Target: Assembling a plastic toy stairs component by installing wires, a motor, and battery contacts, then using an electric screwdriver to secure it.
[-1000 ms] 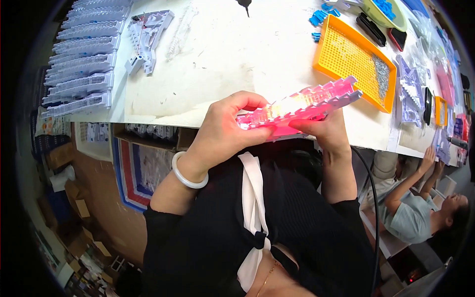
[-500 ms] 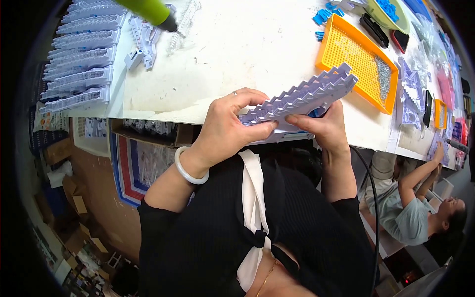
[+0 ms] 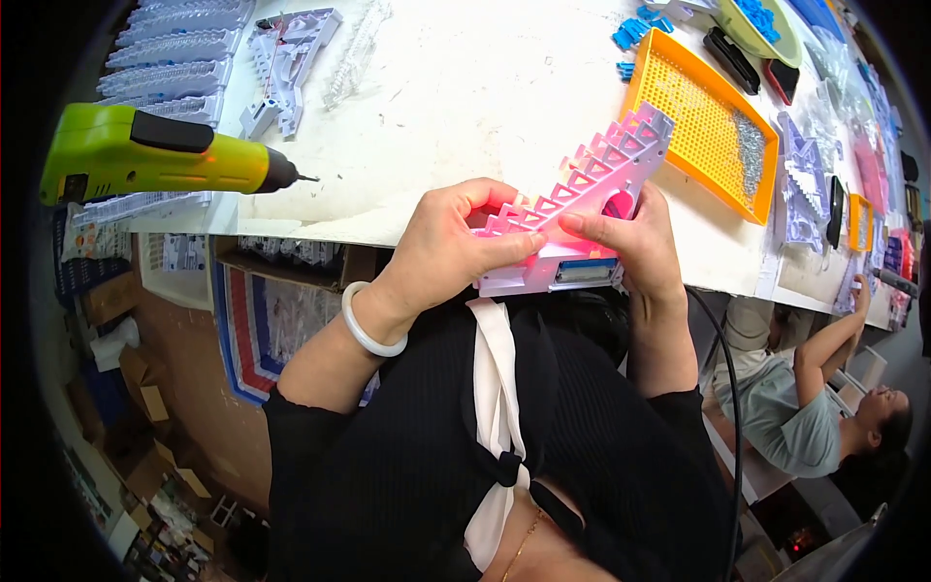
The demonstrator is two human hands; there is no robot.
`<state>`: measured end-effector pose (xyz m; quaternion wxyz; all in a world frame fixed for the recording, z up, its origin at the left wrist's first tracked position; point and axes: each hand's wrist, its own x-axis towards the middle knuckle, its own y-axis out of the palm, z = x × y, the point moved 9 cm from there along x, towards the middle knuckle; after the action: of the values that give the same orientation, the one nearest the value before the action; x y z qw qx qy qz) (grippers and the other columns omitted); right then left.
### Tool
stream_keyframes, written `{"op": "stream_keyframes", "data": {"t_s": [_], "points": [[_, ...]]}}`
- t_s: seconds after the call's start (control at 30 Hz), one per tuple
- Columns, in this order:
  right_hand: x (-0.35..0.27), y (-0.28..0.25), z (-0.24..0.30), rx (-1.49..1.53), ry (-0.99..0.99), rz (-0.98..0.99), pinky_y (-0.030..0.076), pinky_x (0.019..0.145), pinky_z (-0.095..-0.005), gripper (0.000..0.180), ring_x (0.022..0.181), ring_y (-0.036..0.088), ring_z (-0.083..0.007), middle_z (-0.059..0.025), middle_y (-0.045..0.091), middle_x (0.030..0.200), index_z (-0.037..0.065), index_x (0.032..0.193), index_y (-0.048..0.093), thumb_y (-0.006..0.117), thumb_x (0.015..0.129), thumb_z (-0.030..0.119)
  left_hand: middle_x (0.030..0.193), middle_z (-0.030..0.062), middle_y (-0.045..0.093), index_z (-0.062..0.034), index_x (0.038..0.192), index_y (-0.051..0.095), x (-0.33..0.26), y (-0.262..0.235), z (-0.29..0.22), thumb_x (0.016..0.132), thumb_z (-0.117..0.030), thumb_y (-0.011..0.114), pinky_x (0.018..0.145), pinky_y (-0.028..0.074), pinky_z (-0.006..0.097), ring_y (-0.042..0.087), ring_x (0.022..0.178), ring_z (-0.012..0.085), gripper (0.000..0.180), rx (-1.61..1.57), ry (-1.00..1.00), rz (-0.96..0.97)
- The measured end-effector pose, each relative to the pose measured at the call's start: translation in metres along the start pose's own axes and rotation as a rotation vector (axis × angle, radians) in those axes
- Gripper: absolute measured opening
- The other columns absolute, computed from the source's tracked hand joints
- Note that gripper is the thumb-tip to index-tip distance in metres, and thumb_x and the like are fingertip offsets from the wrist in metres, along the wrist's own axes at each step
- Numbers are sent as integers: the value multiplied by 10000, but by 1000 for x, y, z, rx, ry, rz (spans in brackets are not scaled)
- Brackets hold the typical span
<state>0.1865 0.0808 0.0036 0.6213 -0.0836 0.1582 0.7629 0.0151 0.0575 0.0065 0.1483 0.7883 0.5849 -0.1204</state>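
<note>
Both hands hold a pale, stair-stepped plastic part point(image 3: 613, 167) above the table's front edge, its toothed steps slanting up to the right. A pink-red glow lights its steps and lower end. My left hand point(image 3: 436, 238) grips the lower left end, thumb across the front. My right hand point(image 3: 640, 242) is closed round the right side, thumb on the face; its other fingers are partly hidden behind the part. A blue piece point(image 3: 587, 264) shows at the bottom of the part. To the left, a green electric screwdriver point(image 3: 194, 155) hangs untouched, its bit pointing right.
Stacked stepped parts point(image 3: 175, 48) line the table's far left, with an opened part point(image 3: 291, 63) beside them. A yellow basket point(image 3: 679, 112) holding screws point(image 3: 749, 145) lies right, near blue pieces point(image 3: 635, 29). A black cable point(image 3: 732, 388) hangs beside me. A co-worker point(image 3: 790, 412) sits farther right.
The stepped part has been turned so its side face shows, and it now glows pink-red. The green screwdriver has swung from the top edge down to the left.
</note>
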Motion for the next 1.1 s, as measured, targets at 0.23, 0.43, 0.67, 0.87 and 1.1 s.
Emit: {"op": "stream_keyframes", "data": {"t_s": [0.23, 0.43, 0.67, 0.87, 1.1], "points": [[-1, 1, -2, 14, 30, -2, 550, 810, -296, 556, 889, 686, -172, -122, 708, 989, -42, 1129, 613, 893, 680, 130, 904, 72, 712, 51, 1030, 686, 0, 0, 4, 798, -78, 806, 710, 522, 222, 647, 803, 85, 291, -109, -32, 9], [1, 6, 4, -16, 28, -24, 547, 788, -285, 544, 859, 684, -170, -125, 707, 967, -47, 1119, 611, 883, 682, 129, 919, 85, 720, 52, 1043, 689, 1, -3, 7, 814, -89, 796, 715, 526, 225, 652, 806, 95, 289, -78, -37, 28], [6, 12, 7, -2, 54, -11, 542, 762, -274, 525, 827, 679, -165, -117, 700, 943, -56, 1112, 604, 866, 686, 103, 953, 81, 704, 55, 1075, 677, 0, -6, 12, 824, -99, 783, 715, 521, 223, 639, 825, 88, 313, -196, -95, 16], [10, 16, 6, -67, 84, -46, 535, 759, -281, 525, 821, 665, -167, -119, 692, 954, -48, 1121, 606, 865, 695, 116, 1053, 83, 692, 66, 1172, 635, -5, -11, 21, 858, -66, 741, 830, 525, 244, 649, 904, 108, 357, -264, -137, 62], [39, 11, 46, -201, -209, 247, 534, 882, -341, 804, 1057, 614, -196, -152, 611, 1233, -32, 1446, 417, 812, 826, 294, 939, 78, 705, 61, 1089, 666, -31, -28, 25, 855, -109, 753, 693, 526, 229, 651, 788, 99, 302, -336, -108, -47]]}}
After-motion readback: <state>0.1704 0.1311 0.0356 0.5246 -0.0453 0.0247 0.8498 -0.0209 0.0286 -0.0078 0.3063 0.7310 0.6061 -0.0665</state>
